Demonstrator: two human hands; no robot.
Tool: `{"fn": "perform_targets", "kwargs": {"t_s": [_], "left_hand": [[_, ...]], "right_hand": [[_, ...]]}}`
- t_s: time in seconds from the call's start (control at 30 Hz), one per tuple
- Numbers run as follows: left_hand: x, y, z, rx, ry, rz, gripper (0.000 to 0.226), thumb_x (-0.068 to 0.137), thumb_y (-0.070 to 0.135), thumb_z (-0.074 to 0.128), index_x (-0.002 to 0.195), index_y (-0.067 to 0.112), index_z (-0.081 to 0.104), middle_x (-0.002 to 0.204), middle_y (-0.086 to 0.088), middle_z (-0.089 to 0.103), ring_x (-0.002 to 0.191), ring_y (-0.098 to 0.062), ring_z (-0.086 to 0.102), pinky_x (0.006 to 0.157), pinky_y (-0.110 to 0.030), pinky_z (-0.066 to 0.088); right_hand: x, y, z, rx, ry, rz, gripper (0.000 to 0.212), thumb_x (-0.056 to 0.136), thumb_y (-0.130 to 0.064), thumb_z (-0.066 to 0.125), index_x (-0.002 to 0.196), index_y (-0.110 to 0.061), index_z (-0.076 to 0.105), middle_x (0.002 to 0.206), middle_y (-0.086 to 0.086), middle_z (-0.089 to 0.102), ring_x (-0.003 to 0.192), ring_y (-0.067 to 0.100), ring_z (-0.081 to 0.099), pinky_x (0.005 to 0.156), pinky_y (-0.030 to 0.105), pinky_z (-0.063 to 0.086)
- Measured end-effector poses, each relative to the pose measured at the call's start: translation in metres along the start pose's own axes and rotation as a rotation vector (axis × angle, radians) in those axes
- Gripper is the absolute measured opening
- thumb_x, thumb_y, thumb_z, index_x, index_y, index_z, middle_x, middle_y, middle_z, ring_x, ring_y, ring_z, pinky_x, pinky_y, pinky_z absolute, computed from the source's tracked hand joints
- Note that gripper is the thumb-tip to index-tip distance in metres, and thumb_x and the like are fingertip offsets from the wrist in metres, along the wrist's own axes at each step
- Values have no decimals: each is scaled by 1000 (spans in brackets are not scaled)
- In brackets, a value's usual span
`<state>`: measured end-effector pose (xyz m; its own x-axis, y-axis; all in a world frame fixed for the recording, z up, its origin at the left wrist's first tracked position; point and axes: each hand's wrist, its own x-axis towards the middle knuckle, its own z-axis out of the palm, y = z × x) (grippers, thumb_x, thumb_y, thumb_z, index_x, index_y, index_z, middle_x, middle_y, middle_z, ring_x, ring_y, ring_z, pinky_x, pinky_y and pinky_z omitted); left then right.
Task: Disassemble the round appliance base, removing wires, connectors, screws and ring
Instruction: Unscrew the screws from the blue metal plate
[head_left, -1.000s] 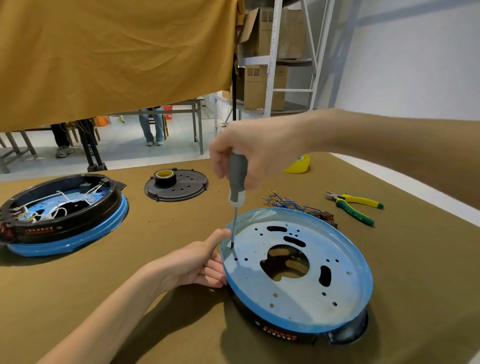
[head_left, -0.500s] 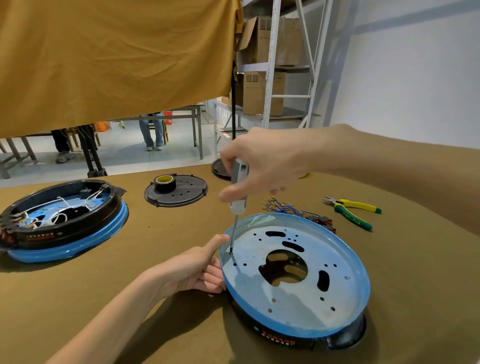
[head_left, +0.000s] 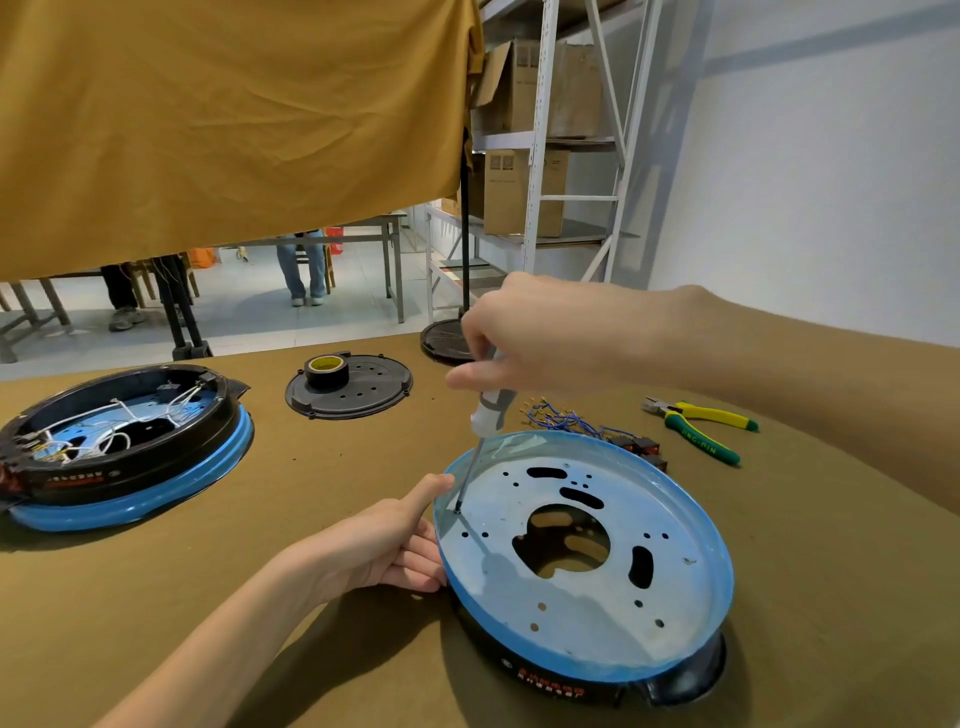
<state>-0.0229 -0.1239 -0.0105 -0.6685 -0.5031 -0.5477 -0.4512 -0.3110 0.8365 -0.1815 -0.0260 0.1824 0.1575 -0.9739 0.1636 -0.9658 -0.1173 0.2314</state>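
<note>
Right hand gripping screwdriver, tip seemingly in round base

On the bench: base near right, second base far left, pliers behind right, tape on plate between.
</note>
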Motion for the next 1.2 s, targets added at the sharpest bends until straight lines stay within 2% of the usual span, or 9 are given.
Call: {"fn": "perform_targets", "kwargs": {"t_s": [0.1, 0.17, 0.37, 0.47, 0.57, 0.7, 0.93, 1.1, 1.2], "left_hand": [[0, 0, 0, 8, 8, -4, 65, 89, 72, 53, 79, 8, 64, 57, -4, 60, 48, -15, 57, 57, -25, 54], [0, 0, 0, 17, 13, -2, 66, 90, 72, 51, 83, 8, 64, 59, -4, 61, 49, -15, 58, 59, -25, 55], [-4, 3, 3, -4, 9, -7, 61, 95, 67, 49, 76, 10, 58, 51, -2, 55, 43, -14, 53, 51, -23, 50], [-4, 3, 4, -7, 17, -1, 61, 96, 66, 49, 73, 11, 58, 51, -2, 55, 42, -14, 53, 52, -24, 50], [-3, 3, 4, 2, 26, -6, 62, 94, 68, 50, 76, 10, 61, 54, -3, 58, 45, -15, 56, 58, -25, 54], [-2, 2, 3, 20, 42, -10, 66, 91, 71, 50, 85, 7, 65, 60, -5, 63, 51, -16, 61, 65, -27, 58], [-3, 2, 4, 35, 61, 1, 71, 89, 72, 50, 97, 4, 68, 70, -9, 70, 59, -17, 67, 68, -28, 60], [-5, 2, 3, 23, 60, -13, 70, 89, 72, 51, 96, 4, 66, 66, -7, 67, 57, -16, 65, 66, -28, 59], [-6, 1, 1, 10, 47, -16, 74, 77, 74, 62, 100, 4, 66, 75, -10, 69, 63, -18, 67, 68, -29, 61]], "right_hand": [[-5, 2, -10, 303, -45, -129, 14, 86, -29, 79, 95, -24, 70, 86, -10, 70, 77, 5, 65, 63, 24, 51], [-10, 4, -13, 414, -104, -191, 31, 79, -16, 83, 104, -25, 67, 93, -10, 67, 84, 6, 65, 72, 28, 56], [-12, -4, -1, 118, 14, -42, 47, 96, -64, 52, 96, -19, 65, 73, -3, 67, 65, 15, 63, 50, 21, 43], [-15, 1, -5, 276, -29, -112, 12, 95, -37, 68, 95, -25, 67, 83, -11, 69, 74, 6, 65, 61, 19, 48], [-18, 12, -11, 374, -138, -175, 26, 85, -18, 78, 105, -28, 64, 91, -13, 66, 82, 5, 64, 72, 28, 55], [-18, 12, 5, 27, -37, 22, 46, 92, -66, 58, 103, -21, 62, 82, -3, 60, 79, 19, 63, 65, 39, 56], [-19, 24, 2, 328, -89, -193, 23, 81, -24, 83, 98, -28, 69, 91, -11, 67, 81, 5, 64, 71, 25, 56], [-22, 21, 12, -215, -81, -65, 55, 87, -73, 58, 84, -19, 68, 65, -5, 58, 61, 17, 60, 56, 33, 57], [-33, 32, 20, -151, -120, -38, 60, 86, -77, 54, 70, -21, 68, 56, -5, 57, 56, 18, 57, 50, 32, 47]]}}
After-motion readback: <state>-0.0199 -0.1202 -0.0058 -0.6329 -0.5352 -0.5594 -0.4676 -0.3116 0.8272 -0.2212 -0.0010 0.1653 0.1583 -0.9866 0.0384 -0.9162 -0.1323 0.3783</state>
